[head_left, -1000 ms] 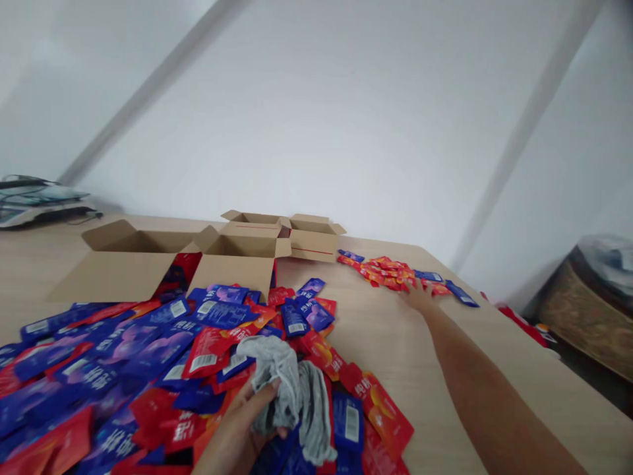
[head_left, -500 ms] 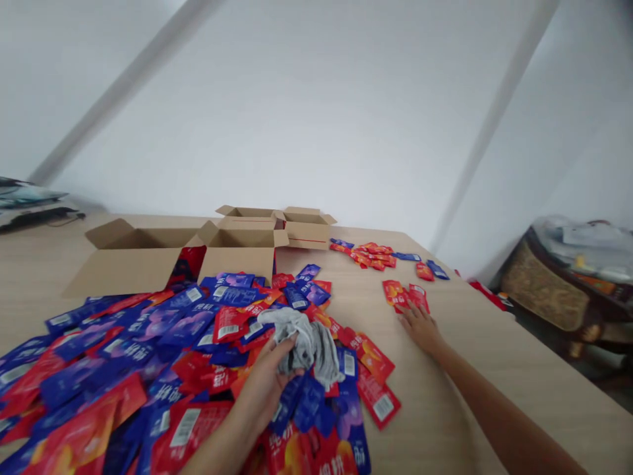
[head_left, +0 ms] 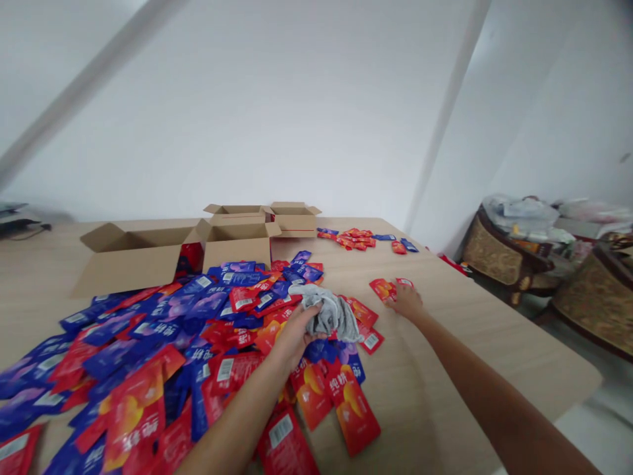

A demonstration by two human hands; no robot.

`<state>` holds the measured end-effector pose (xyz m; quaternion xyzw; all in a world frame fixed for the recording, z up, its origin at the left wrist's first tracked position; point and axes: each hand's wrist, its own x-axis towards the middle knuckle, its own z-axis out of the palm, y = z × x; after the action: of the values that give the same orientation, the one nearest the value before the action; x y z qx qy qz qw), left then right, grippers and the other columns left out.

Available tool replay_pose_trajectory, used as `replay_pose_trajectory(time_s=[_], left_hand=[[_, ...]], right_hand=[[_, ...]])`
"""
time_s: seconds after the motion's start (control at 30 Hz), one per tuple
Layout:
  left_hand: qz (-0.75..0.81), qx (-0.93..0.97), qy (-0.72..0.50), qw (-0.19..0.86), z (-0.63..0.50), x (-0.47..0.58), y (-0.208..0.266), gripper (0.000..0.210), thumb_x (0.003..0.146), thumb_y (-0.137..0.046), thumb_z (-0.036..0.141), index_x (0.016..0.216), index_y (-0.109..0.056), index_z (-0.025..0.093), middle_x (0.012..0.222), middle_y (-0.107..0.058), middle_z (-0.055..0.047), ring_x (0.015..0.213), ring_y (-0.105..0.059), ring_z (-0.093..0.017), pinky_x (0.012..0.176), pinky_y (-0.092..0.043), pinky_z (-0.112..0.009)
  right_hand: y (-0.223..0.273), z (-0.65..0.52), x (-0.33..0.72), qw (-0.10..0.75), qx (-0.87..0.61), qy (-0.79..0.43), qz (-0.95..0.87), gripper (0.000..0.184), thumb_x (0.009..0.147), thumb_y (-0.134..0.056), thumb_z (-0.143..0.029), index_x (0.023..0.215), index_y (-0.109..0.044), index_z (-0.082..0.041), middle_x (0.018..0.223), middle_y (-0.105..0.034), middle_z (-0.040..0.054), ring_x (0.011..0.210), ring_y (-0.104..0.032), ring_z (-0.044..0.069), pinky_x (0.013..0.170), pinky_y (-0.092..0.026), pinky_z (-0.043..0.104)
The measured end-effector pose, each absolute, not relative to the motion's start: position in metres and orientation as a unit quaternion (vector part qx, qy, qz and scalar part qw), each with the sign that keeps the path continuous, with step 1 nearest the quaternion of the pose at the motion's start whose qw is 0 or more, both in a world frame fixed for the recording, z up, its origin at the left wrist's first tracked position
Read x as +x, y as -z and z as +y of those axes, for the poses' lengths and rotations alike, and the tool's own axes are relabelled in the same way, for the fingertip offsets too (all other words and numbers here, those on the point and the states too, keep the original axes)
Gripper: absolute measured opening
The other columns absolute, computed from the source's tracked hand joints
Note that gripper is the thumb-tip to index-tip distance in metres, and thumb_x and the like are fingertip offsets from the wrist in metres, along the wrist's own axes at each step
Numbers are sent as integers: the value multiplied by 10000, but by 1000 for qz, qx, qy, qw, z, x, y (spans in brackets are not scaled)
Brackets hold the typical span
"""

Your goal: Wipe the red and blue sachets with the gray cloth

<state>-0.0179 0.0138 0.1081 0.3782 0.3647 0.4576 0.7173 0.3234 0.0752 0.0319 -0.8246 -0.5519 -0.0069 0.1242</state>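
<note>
Pale wall (head_left: 277, 105), backing a wood-grain counter (head_left: 445, 389). Left hand (head_left: 294, 336): fingers closed; one grey cloth (head_left: 332, 316) is gripped between thumb and fingers, above the right-hand margin of the packet pile (head_left: 148, 343). Cloth bunched; longer extent slanted from far left to near right, loose end draped rightward; gripped folds and underside concealed. Right hand (head_left: 408, 303): fingers bent over loose red packets (head_left: 380, 289) on the counter; whether these are pinched or merely touched cannot be told. Leftmost of them laid aslant, long axis from far left toward near right; its neighbour is largely covered by the hand. Packet pile: blue and red, long axes set at many angles, lower layers hidden, near side cut off at the bottom edge. Beyond: four open cartons (head_left: 237, 251), their floors unseen; small packet group (head_left: 355, 239), print illegible. Far right: patterned armchairs (head_left: 494, 257), one cut off.
</note>
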Motion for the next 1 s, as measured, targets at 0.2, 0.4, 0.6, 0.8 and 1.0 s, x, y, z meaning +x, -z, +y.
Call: replay_pose_trajectory(time_s=[0.2,0.4,0.6,0.8,1.0], left_hand=[[353,468,-424,691,12,-20,-111,464,716,-690,369,1122,-545,198,746,-680,-28,451,-578,-128,336,-331,-174],[376,454,-470,657,16,-18,-109,563,685,-703,310,1204,-509,209,815,-656,-28,548,-581,-138,376,-372,-182],[321,476,-442,689,8,-15,-107,434,586,-674,85,1014,-643,152,819,-688,-44,663,-625,-170,611,-489,-251],[277,402,-540,686,10,-18,-117,238,779,-633,306,961,-665,156,989,-695,-78,893,-647,-202,787,-486,-274],[252,201,-598,734,26,-27,-121,315,874,-505,376,1049,-619,141,996,-691,-96,854,-666,-197,814,-517,-327]], right_hand=[[-56,79,314,217,-792,-130,-556,394,769,-579,-317,1085,-601,-83,1137,-613,225,1115,-546,313,907,-409,397],[-97,45,247,454,-559,-399,-567,423,858,-457,-476,1135,-572,-177,1061,-667,92,961,-632,210,827,-487,336],[-97,13,151,431,-415,-587,-546,404,746,-642,-491,994,-653,-173,851,-695,41,740,-641,199,733,-500,351],[-113,10,134,461,-485,-391,-632,394,789,-556,-538,898,-667,-177,829,-677,26,739,-598,197,695,-465,311],[-154,-2,127,474,-548,-181,-665,316,772,-588,-458,983,-599,-224,820,-632,-1,731,-567,181,711,-420,285]])
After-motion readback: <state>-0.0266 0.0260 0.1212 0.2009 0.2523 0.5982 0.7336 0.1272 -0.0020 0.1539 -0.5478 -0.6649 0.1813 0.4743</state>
